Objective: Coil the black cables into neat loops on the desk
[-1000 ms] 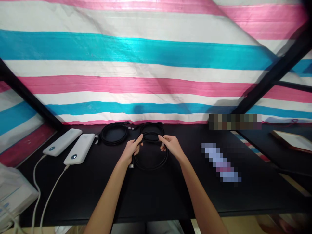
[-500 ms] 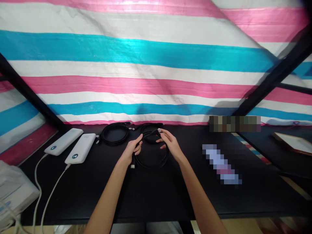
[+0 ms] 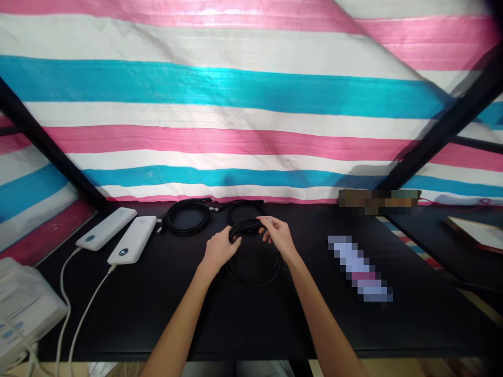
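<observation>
A coiled black cable (image 3: 253,272) lies on the black table (image 3: 243,319) between my two hands. My left hand (image 3: 220,249) grips the coil's left side with its fingers curled over the strands. My right hand (image 3: 278,235) pinches the top of the coil near its light-coloured plug end. Two more coiled black cables lie behind, one (image 3: 187,217) at the left and one (image 3: 245,209) straight ahead by the striped sheet.
Two white power banks (image 3: 106,228) (image 3: 132,240) lie at the left with white cords running toward me. A white device (image 3: 27,309) sits at the near left edge. A blurred-out object (image 3: 359,268) lies right of my hands. Black frame bars slant on both sides.
My right hand brought the cable's plug end round onto the coil's top. My left hand shifted its grip on the coil's left side. The coil now lies a little further right.
</observation>
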The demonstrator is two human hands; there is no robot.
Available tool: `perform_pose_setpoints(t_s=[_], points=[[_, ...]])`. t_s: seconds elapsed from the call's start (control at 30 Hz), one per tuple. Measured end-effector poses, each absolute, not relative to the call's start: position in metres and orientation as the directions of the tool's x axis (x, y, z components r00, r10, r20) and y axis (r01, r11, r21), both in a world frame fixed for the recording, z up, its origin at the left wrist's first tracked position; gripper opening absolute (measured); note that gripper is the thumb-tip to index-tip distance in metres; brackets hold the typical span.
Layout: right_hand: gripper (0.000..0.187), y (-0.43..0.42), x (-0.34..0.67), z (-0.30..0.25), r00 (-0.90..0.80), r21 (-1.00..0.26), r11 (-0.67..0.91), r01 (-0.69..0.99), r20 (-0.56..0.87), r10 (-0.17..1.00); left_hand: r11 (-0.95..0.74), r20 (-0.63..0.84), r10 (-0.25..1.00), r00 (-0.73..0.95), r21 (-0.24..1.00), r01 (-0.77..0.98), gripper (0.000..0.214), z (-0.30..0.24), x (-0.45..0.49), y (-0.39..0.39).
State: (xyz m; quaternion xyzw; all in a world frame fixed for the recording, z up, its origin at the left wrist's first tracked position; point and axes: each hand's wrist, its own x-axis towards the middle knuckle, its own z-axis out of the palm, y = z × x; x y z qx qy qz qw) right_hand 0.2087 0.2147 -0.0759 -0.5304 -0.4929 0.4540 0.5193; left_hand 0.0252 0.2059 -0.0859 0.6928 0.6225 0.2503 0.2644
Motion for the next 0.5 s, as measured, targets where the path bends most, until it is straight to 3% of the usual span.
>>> perform_pose_setpoints(t_s=[0.1, 0.27, 0.4, 0.5], points=[[0.040, 0.216, 0.212, -0.075, 0.227, -0.999, 0.049, 0.020, 0.053, 0.973, -0.034, 0.035, 0.999, 0.020, 0.499, 0.866, 0.027, -0.087, 0.024, 0.207], [0.040, 0.220, 0.221, -0.073, 0.414, -0.980, 0.094, -0.173, 0.014, 0.910, 0.019, -0.032, 0.999, -0.004, 0.501, 0.865, 0.034, -0.085, 0.023, 0.208], [0.039, 0.221, 0.225, -0.073, 0.412, -0.954, 0.098, -0.285, -0.029, 0.911, 0.045, -0.011, 0.999, -0.046, 0.504, 0.862, 0.044, -0.090, 0.025, 0.209], [0.037, 0.221, 0.225, -0.074, 0.355, -0.912, 0.093, -0.399, -0.061, 0.933, 0.089, -0.012, 0.995, -0.100, 0.565, 0.820, 0.064, -0.094, 0.024, 0.212]])
